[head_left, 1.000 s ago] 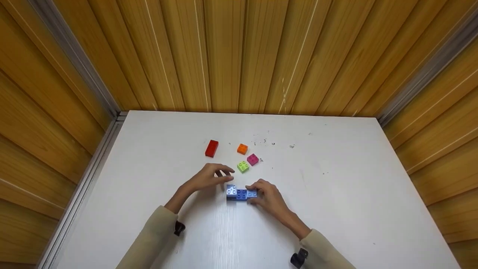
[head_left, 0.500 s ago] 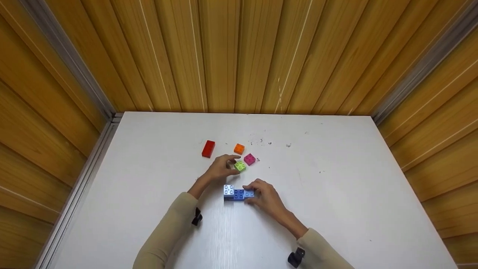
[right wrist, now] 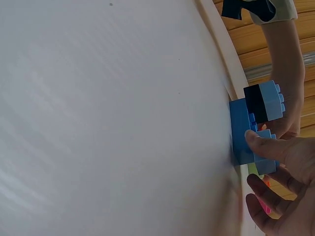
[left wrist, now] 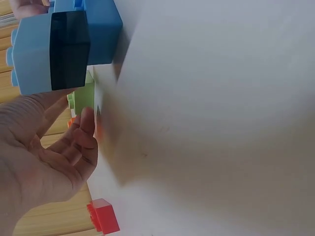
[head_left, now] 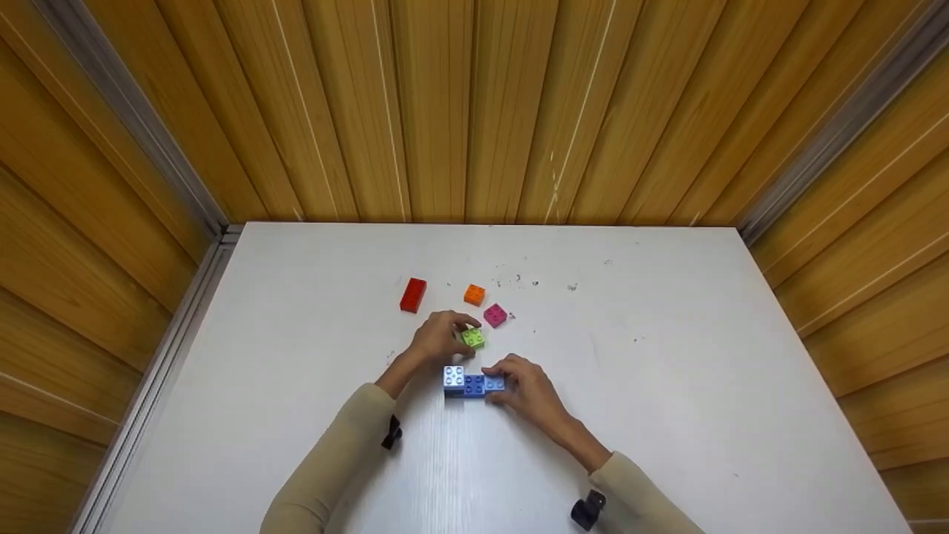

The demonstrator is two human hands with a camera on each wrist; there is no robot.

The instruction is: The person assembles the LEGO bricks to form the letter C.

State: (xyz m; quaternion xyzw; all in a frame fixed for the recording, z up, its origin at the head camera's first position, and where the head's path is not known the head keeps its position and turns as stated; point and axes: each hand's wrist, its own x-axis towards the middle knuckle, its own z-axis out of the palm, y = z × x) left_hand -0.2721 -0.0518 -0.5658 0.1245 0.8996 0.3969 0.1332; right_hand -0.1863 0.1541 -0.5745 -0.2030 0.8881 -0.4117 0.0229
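Note:
In the head view my left hand [head_left: 439, 336] pinches a lime green brick [head_left: 473, 338] between thumb and fingers, just behind the blue build. My right hand [head_left: 529, 387] grips the right end of that build, with thumb and forefinger on a light blue brick [head_left: 495, 383]. The build has a darker blue brick [head_left: 474, 386] below and another light blue brick [head_left: 454, 376] on its left end, overhanging the base in the left wrist view. The green brick [left wrist: 84, 98] is partly hidden by the left fingers there.
Behind the hands lie a red brick [head_left: 413, 295], an orange brick [head_left: 474, 294] and a magenta brick [head_left: 495, 315] on the white table [head_left: 652, 334]. Wood-patterned panels [head_left: 511, 111] stand along the back and sides.
My left hand has gone from beside the blue build to the green brick, taken hold of it and drawn it slightly nearer. The right hand keeps its grip on the build.

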